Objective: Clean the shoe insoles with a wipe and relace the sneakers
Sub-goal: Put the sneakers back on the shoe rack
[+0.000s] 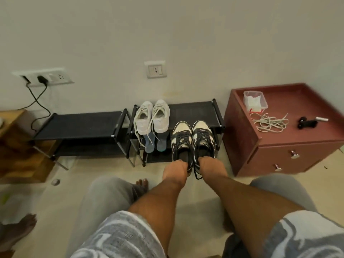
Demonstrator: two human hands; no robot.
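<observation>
The black-and-white sneakers (192, 140) have white panels under black overlays, with black laces. The other sneakers (151, 116) are white all over. The insoles (155, 144) are pale blue. The shoe rack (83, 121) is black, the cabinet (270, 157) dark red, the loose laces (270, 121) cream, and the sleeves (121, 235) mottled grey and white.

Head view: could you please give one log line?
left hand: holds left black-white sneaker | right hand: holds right black-white sneaker | white sneakers: on rack

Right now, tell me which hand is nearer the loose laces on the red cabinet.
Right. The right hand is down-left of the laces, holding a sneaker; the left hand holds another, farther left.
</observation>
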